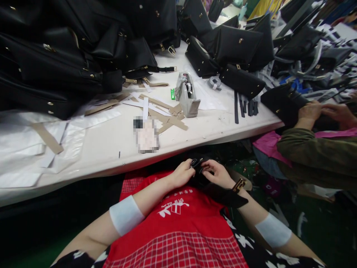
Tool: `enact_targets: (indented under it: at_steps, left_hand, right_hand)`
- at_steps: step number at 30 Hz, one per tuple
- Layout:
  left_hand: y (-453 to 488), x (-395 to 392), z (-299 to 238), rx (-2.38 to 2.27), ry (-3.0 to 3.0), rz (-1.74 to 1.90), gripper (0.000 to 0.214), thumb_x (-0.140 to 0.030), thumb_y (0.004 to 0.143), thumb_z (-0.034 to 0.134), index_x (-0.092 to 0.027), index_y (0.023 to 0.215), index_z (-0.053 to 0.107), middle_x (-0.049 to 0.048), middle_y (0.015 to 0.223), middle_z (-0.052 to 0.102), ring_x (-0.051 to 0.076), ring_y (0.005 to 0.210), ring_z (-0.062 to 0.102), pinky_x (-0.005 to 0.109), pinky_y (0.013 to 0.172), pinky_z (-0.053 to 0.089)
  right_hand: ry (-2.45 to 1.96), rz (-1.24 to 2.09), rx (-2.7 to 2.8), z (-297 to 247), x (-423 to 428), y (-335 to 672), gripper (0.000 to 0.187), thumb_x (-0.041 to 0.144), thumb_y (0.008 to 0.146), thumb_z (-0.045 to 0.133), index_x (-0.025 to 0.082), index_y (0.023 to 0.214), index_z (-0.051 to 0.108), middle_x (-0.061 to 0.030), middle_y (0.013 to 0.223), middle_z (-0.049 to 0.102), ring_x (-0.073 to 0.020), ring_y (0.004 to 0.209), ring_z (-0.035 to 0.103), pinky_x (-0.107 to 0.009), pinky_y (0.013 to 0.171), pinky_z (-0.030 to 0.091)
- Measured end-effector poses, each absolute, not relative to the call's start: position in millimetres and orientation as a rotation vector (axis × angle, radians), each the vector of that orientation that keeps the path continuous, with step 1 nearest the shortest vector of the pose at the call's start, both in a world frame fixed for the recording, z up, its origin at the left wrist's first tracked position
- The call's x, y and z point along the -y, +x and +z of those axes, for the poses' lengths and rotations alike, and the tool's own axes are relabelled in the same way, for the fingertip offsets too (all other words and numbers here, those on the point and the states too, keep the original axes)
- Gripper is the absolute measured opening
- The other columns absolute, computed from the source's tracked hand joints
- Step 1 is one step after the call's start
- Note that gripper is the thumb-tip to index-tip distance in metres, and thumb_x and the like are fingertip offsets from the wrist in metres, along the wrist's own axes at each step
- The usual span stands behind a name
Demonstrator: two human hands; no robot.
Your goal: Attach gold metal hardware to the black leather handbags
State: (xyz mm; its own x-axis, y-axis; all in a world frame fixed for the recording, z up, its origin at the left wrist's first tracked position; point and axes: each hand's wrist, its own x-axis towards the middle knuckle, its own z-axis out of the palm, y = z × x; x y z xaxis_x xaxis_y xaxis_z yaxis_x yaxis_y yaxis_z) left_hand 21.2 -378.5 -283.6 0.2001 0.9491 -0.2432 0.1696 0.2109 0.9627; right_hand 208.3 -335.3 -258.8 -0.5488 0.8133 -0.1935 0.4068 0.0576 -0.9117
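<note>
A black handbag (232, 197) rests on my lap against the red apron (173, 197), with a gold clasp (239, 185) showing near my right wrist. My left hand (182, 173) is closed, its fingers pinching a looped black strap (196, 162) at the bag's upper edge. Close beside it, my right hand (216, 173) has its fingers bent and pressed on the same strap area. Its thumb and fingertips meet black material. Most of the bag is dark and partly hidden by my hands and arms.
The white table (103, 143) stands ahead, its edge just beyond my hands. It bears a tape dispenser (191, 100), cardboard strips (167, 124), a pixelated object (147, 137) and black strips (236, 108). Black bags (240, 44) are piled behind. A co-worker's hands (309, 113) hold another bag at right.
</note>
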Motion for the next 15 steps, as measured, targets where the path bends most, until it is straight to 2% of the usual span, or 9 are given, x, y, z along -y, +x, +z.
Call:
enact_targets:
  at_steps: [3,6,10,15]
  left_hand:
    - [21.4,379.3,-284.1,-1.246,1.240,0.811,0.010,-0.016,0.072,0.045,-0.017,0.077,0.053,0.0011,0.076,0.058,0.017,0.075,0.054,0.026,0.066,0.045]
    - [21.2,380.4,-283.6,-1.268,1.243,0.815,0.011,-0.017,0.074,0.045,-0.017,0.080,0.055,0.0011,0.076,0.059,0.017,0.073,0.054,0.027,0.067,0.045]
    - [21.3,380.1,-284.5,-1.313,1.228,0.847,0.012,-0.018,0.076,0.046,-0.016,0.081,0.056,0.0022,0.078,0.061,0.018,0.076,0.055,0.028,0.072,0.046]
    - [26.0,377.7,-290.9,-1.327,1.182,0.898,0.015,-0.013,0.076,0.042,-0.015,0.078,0.056,0.0031,0.079,0.063,0.017,0.076,0.057,0.026,0.070,0.046]
  right_hand:
    - [-1.249,1.311,2.206,-263.5,333.8,206.8,0.021,0.032,0.074,0.068,0.017,0.090,0.066,-0.0027,0.077,0.063,-0.0139,0.062,0.056,-0.028,0.060,0.048]
    - [-1.207,1.149,2.405,-267.4,331.4,207.3,0.020,0.037,0.082,0.062,0.019,0.075,0.067,-0.0017,0.067,0.060,-0.0147,0.061,0.052,-0.029,0.061,0.044]
    - [-1.103,1.004,2.384,-264.4,330.6,211.7,0.030,0.040,0.089,0.051,0.020,0.070,0.062,-0.0041,0.073,0.058,-0.0170,0.073,0.055,-0.028,0.068,0.046]
    - [-1.245,0.798,2.348,-256.9,332.5,217.5,0.032,0.034,0.089,0.049,0.020,0.060,0.051,-0.0034,0.072,0.054,-0.0149,0.067,0.053,-0.027,0.063,0.043]
